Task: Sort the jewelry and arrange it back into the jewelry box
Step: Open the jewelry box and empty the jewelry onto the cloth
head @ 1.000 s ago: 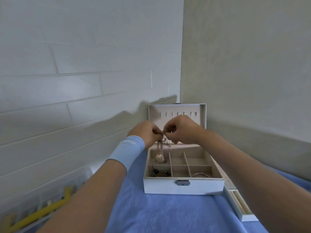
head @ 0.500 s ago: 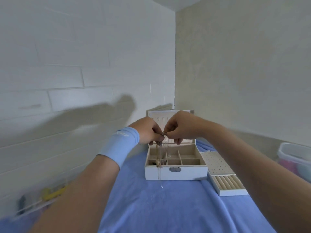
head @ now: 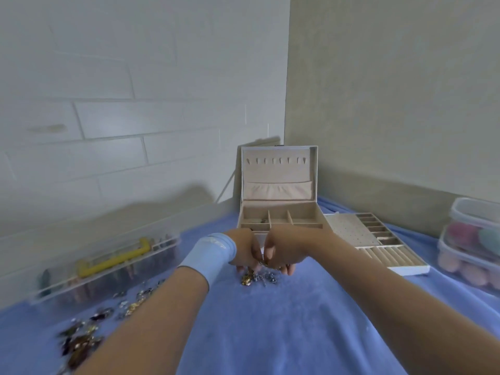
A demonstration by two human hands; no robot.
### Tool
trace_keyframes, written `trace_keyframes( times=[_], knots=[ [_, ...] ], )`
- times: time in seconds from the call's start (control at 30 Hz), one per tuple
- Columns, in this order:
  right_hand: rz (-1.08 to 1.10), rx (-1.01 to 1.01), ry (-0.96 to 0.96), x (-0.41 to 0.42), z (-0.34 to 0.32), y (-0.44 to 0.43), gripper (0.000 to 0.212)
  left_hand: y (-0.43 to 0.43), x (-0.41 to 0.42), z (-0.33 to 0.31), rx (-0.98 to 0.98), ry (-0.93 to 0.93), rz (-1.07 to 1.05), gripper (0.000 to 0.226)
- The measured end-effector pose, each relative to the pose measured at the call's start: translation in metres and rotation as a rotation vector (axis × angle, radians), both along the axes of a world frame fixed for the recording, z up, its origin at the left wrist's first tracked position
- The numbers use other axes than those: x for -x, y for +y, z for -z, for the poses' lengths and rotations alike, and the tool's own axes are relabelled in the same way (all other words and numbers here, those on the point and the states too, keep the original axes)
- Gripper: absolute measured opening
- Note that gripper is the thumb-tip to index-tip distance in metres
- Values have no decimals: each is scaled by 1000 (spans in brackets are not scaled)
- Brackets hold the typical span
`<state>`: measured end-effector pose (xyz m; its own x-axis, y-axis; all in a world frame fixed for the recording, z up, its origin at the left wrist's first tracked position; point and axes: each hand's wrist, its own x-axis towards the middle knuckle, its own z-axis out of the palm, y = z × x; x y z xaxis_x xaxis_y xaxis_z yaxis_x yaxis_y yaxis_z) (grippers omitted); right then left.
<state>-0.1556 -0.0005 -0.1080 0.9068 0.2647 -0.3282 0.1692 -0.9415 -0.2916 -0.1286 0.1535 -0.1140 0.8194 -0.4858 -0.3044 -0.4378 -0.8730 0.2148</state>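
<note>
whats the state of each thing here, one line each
box, open, lid upright
tray, out of the box, on the cloth beside it
left hand, pinches a small piece
right hand, pinches the same piece
tubs, stacked, lids on
loose jewelry, scattered on cloth

The jewelry box (head: 278,182) at 12 o'clock is white outside, with pale pink-beige lining. The cloth (head: 270,326) is plain blue. The wristband (head: 208,255) is light blue. The jewelry heap (head: 257,277) shows gold and silver; the loose jewelry (head: 81,342) at 8 o'clock is gold and dark brown. The tray (head: 351,231) at 2 o'clock is white and beige, with a dotted panel. The clear case (head: 89,282) at 9 o'clock has a yellow handle (head: 113,259).
</note>
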Motion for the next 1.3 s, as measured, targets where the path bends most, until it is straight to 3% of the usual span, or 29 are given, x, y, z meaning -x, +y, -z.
trace_keyframes(
  times=[0.2, 0.37, 0.53, 0.77, 1.0, 1.17, 1.3],
  knots=[
    [-21, -91, 22, -20, -17, -7, 34, 7, -14, -28, 120, -16, -29, 18],
    [24, -141, -212, -52, -49, -12, 17, 8, -44, -53, 255, -203, -87, 17],
    [61, -4, -380, -109, -45, -12, 15, -7, -86, -42, 209, -342, -120, 24],
    [-97, 296, -344, -161, -11, 2, 23, -13, -138, -6, 56, -415, -27, 25],
    [-242, 488, -414, -168, 1, 11, 20, -7, -157, 8, 92, -438, 21, 25],
    [-226, 377, -376, -168, 5, 4, 17, -11, -157, 10, 62, -448, 37, 24],
    [-98, 35, -351, -168, -5, -17, 10, -13, -150, -2, 50, -382, 43, 26]
  ],
)
